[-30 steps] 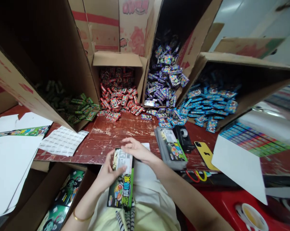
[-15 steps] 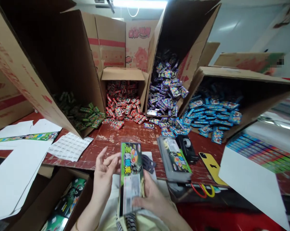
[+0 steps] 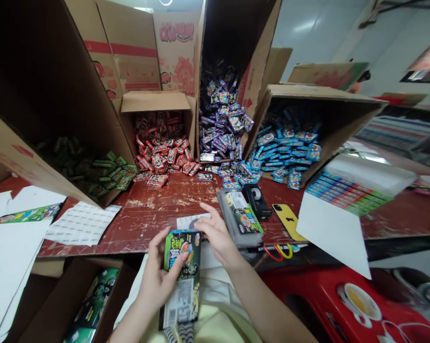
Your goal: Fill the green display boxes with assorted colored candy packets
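My left hand is wrapped round a flat black and green printed packet, its thumb across the front. The packet is upright in front of my lap, with a pale label on its lower half. At its upper right edge is my right hand, fingers bent and partly apart; whether it touches the packet is hard to tell. Behind them a small white printed paper lies at the table edge. Just right of my right hand is a clear plastic case with a similar printed sheet.
Cardboard boxes hold green, red, purple and blue small packs. A black tape dispenser, yellow phone and packed tray are at right. A cup stands on a red surface.
The view has turned right. My left hand has closed round the packet; my right hand has left its lower right side and moved up to its top edge.
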The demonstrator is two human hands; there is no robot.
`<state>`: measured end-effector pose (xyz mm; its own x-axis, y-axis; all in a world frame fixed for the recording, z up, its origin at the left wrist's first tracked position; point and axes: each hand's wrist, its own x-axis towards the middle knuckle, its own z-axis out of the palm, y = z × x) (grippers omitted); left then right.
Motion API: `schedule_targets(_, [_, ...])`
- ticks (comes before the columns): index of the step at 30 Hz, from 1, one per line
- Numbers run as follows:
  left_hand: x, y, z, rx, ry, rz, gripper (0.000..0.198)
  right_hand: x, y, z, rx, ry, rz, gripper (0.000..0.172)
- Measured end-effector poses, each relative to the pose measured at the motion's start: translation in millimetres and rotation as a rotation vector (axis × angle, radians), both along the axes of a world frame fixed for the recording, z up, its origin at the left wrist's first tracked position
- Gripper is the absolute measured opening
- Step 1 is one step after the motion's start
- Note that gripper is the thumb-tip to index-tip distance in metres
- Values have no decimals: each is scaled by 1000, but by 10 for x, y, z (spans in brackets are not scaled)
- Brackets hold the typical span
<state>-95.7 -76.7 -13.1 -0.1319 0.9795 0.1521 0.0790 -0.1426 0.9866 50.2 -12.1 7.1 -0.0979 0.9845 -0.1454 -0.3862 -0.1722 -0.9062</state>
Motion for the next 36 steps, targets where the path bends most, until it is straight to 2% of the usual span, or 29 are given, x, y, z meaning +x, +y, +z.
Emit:
schedule_targets(2, [-60,74,-48,-6,57,-26,43,-109,-40,-75,59,-31,-76,59])
schedule_targets(6, [-147,221,-166,-32,-8,-7,32,-305,-254,-379,420,-145,-359,57])
schedule_targets(9, [-163,279,-225,19,-123,41,25,-339,-321,-526,548,-230,-350,49])
schedule_targets(13, [-153,307,-217,51,-324,38,25,-309,-221,-492,489,-196,-187,39])
schedule_targets(16, [-168,307,-163,36,-383,66,33,-304,-166,-412,470,-119,-148,46])
schedule_targets(18, [-199,293,-120,-1,-340,62,34,-312,-179,-366,485,-115,-129,49])
schedule_targets(22, [-258,227,-39,-68,-219,22,17,-312,-239,-271,455,-146,-68,57])
schedule_targets(24, [-263,195,4,-109,-219,19,19,-298,-243,-208,395,-119,-57,62])
schedule_targets(29, [-250,189,92,-181,-261,129,29,-229,-140,-53,197,-37,107,54])
schedule_targets(33, [-253,219,59,-156,-130,92,23,-158,-10,-53,147,0,164,47])
schedule_targets(36, [-225,232,-23,-113,-51,39,21,-130,-3,-138,151,-21,132,45])
